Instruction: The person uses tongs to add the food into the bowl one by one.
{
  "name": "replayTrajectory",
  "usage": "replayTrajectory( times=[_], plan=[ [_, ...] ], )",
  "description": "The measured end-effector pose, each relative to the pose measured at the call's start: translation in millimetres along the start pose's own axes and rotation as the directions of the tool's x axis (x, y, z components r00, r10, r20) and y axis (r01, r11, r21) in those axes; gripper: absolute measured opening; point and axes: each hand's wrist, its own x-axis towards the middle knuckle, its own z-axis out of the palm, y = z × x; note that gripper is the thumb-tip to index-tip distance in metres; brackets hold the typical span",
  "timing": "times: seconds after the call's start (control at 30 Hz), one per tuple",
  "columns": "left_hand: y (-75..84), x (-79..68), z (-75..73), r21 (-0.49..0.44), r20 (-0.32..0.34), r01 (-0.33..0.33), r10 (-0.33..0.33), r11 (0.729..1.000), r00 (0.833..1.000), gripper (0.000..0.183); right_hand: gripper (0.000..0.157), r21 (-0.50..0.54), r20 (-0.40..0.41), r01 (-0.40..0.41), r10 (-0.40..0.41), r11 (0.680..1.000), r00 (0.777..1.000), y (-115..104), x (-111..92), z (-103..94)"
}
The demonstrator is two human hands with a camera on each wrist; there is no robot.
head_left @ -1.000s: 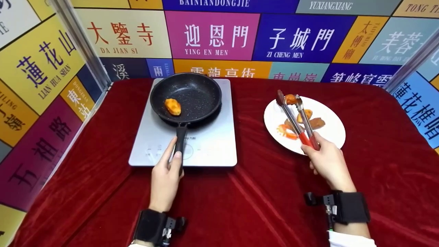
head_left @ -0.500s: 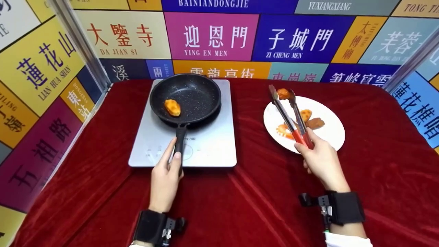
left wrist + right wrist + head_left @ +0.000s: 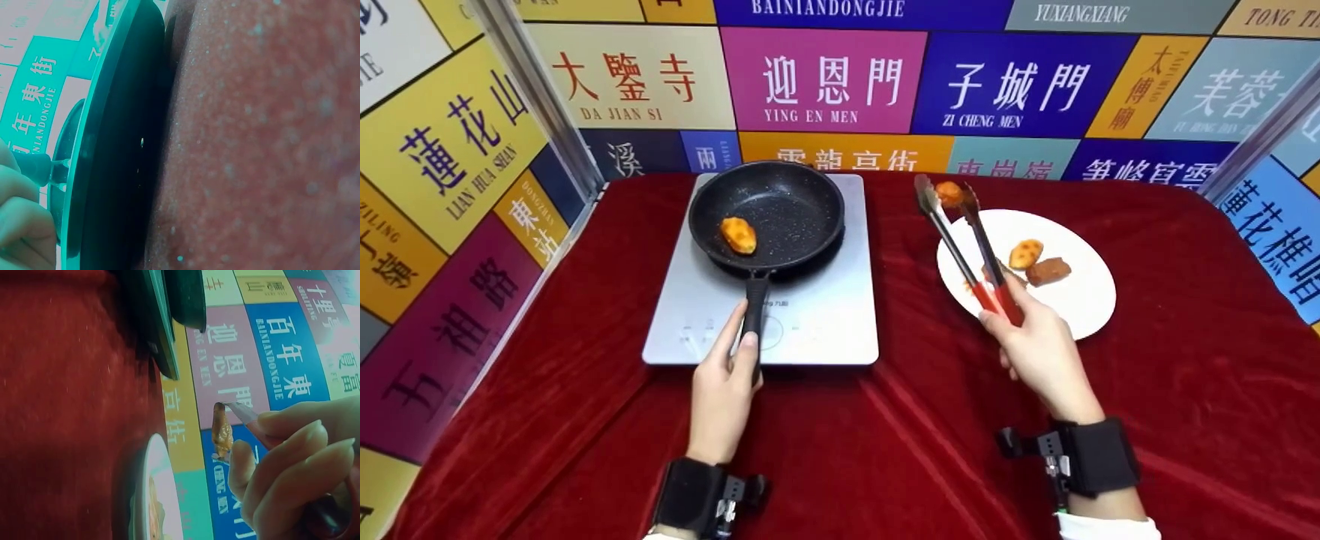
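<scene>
My left hand (image 3: 725, 390) grips the handle of a black frying pan (image 3: 795, 217), which rests on a flat silver induction cooktop (image 3: 825, 322). A yellow-brown oval piece of food (image 3: 738, 235) lies in the pan's left side. With my right hand (image 3: 1042, 352) I hold red-handled metal tongs (image 3: 984, 262), pinching a round orange-brown piece of food (image 3: 949, 194) between their tips. The tips hang past the upper left rim of a white plate (image 3: 1080, 300). On the plate lie a yellow spotted piece (image 3: 1026, 254) and a brown piece (image 3: 1048, 271); the tongs partly cover other food there.
A dark red velvet cloth (image 3: 840, 450) covers the table. Behind and at both sides stand panels (image 3: 825, 79) printed with coloured blocks and lettering. Between cooktop and plate runs a strip of cloth.
My right hand has moved left with the tongs, carrying the orange-brown piece from over the plate to beyond its upper left rim. The left hand and pan stay put.
</scene>
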Motion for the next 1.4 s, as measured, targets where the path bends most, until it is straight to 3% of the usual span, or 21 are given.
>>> replayTrajectory(
  times=[0.33, 0.77, 1.07, 1.2, 1.4],
  plan=[
    [1.4, -0.3, -2.0, -0.007, 0.001, 0.007, -0.007, 1.000, 1.000, 0.042, 0.064, 0.018, 0.047, 0.051, -0.052, 0.999, 0.998, -20.0, -8.1, 17.1],
    [1.0, 0.0, -0.7, -0.007, -0.003, 0.000, 0.000, 1.000, 1.000, 0.042, 0.060, 0.060, 0.046, 0.138, -0.141, 0.989, 0.989, -43.4, -22.1, 43.2],
    [-0.3, -0.7, 0.5, 0.000, -0.007, -0.002, 0.002, 1.000, 1.000, 0.041, 0.061, 0.019, 0.061, 0.219, -0.220, 0.976, 0.974, -47.4, -26.8, 58.4],
    [-0.3, -0.5, 0.6, 0.007, -0.010, -0.004, 0.004, 1.000, 1.000, 0.042, 0.060, -0.017, 0.052, 0.266, -0.265, 0.964, 0.963, -47.4, -27.5, 61.8],
    [9.1, -2.1, -0.6, 0.008, 0.001, 0.009, -0.009, 1.000, 1.000, 0.042, 0.061, -0.100, 0.012, 0.375, -0.375, 0.922, 0.927, -46.2, -27.2, 67.3]
  ],
)
